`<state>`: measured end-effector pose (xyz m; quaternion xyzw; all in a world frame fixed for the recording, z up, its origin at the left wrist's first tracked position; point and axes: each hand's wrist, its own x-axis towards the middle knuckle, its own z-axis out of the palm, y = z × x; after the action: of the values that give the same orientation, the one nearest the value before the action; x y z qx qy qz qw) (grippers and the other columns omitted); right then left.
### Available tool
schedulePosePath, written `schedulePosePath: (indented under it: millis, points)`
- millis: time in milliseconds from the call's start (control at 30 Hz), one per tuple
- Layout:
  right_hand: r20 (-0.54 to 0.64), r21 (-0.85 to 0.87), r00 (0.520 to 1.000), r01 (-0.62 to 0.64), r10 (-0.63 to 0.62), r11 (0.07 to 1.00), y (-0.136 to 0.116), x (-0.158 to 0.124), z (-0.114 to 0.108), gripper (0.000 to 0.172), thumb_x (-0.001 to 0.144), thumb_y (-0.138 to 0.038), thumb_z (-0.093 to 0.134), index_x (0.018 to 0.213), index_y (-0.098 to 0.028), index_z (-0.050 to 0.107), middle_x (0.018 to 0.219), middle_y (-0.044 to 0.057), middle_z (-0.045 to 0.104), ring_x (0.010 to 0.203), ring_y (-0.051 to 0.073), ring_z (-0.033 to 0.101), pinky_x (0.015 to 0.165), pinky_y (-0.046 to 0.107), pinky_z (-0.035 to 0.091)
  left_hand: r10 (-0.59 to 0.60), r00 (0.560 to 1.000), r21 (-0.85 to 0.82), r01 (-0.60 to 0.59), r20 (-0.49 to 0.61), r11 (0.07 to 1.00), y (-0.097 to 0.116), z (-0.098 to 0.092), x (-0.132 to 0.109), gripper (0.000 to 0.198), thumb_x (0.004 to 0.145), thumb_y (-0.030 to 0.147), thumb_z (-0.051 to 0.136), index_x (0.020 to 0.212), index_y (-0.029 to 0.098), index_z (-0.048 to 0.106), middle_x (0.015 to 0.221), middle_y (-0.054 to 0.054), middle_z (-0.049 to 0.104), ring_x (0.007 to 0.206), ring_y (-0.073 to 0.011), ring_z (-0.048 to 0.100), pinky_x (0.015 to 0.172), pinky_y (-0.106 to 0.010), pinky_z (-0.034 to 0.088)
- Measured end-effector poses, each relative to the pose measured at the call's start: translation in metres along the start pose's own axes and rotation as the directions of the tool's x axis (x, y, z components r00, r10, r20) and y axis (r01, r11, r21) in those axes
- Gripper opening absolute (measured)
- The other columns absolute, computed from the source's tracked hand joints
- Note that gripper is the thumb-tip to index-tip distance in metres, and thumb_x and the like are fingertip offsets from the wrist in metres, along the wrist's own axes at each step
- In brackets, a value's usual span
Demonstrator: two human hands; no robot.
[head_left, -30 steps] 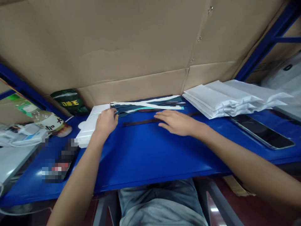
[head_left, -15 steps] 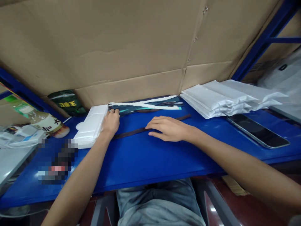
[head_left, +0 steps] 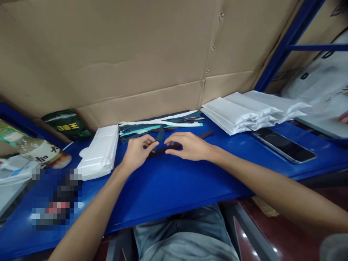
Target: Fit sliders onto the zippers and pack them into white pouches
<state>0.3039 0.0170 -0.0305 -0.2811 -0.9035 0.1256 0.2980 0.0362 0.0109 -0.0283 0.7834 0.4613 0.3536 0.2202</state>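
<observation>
Pinched between thumb and fingers, a dark blue-grey strip [head_left: 160,134] rises from my left hand [head_left: 140,150]. Just to its right, my right hand [head_left: 187,146] curves with thumb and fingers apart and nothing visible between them. Beneath both hands a dark brown strip [head_left: 207,134] lies slantwise across the blue tabletop [head_left: 174,185]; the hands hide parts of it. Behind them is a pile of white, teal and dark strips [head_left: 133,127], flat against the foot of the cardboard.
White folded packets [head_left: 99,148] are stacked at left; white padded envelopes [head_left: 239,110] lie at right, with a phone [head_left: 284,145] in front. A bottle [head_left: 46,150] lies at far left near a dark green pouch [head_left: 66,125]. A cardboard wall [head_left: 130,54] bounds the back.
My left hand has come away from the strip pile and moved right, now carrying a dark blue-grey strip. My right hand stays over the brown strip. The view has shifted slightly.
</observation>
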Motion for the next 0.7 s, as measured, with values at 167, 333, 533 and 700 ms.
schedulePosePath:
  millis: [167, 333, 533, 700]
  points:
    - [0.034, 0.132, 0.994, -0.112, 0.108, 0.985, -0.004, 0.001, 0.009, 0.027, 0.102, -0.047, 0.07, 0.1, -0.021, 0.081, 0.092, 0.004, 0.082, 0.082, 0.02, 0.075, 0.079, 0.03, 0.051, -0.035, 0.997, -0.227, 0.048, 0.062, 0.973, 0.029, 0.02, -0.009, 0.027, 0.1, 0.045, 0.074, 0.094, 0.019, 0.072, 0.081, -0.002, 0.08, 0.07, -0.0185, 0.079, 0.069, -0.028, 0.067]
    - [0.014, 0.104, 0.991, -0.131, 0.13, 0.986, -0.004, 0.0, 0.007, 0.023, 0.103, -0.04, 0.069, 0.098, -0.021, 0.081, 0.09, 0.003, 0.081, 0.08, 0.019, 0.074, 0.076, 0.029, 0.048, -0.052, 0.996, -0.283, 0.072, 0.077, 0.956, 0.028, 0.022, -0.011, 0.029, 0.098, 0.045, 0.076, 0.105, 0.018, 0.08, 0.095, -0.006, 0.084, 0.082, -0.0223, 0.083, 0.082, -0.034, 0.071]
    - [-0.01, 0.088, 0.987, -0.157, 0.158, 0.984, 0.001, -0.001, 0.007, 0.013, 0.1, -0.027, 0.066, 0.095, -0.022, 0.077, 0.084, 0.0, 0.078, 0.071, 0.015, 0.068, 0.069, 0.028, 0.043, -0.077, 0.993, -0.324, 0.1, 0.085, 0.941, 0.02, 0.027, -0.011, 0.038, 0.092, 0.042, 0.083, 0.12, 0.017, 0.08, 0.103, -0.008, 0.085, 0.094, -0.027, 0.084, 0.093, -0.041, 0.07]
    - [-0.007, 0.062, 0.98, -0.197, 0.198, 0.978, 0.004, -0.001, 0.007, 0.012, 0.098, -0.032, 0.07, 0.095, -0.021, 0.075, 0.081, 0.0, 0.077, 0.072, 0.016, 0.068, 0.067, 0.028, 0.041, -0.072, 0.994, -0.321, 0.097, 0.088, 0.942, 0.023, 0.027, -0.011, 0.035, 0.092, 0.04, 0.083, 0.118, 0.017, 0.08, 0.103, -0.007, 0.085, 0.092, -0.0253, 0.083, 0.094, -0.04, 0.07]
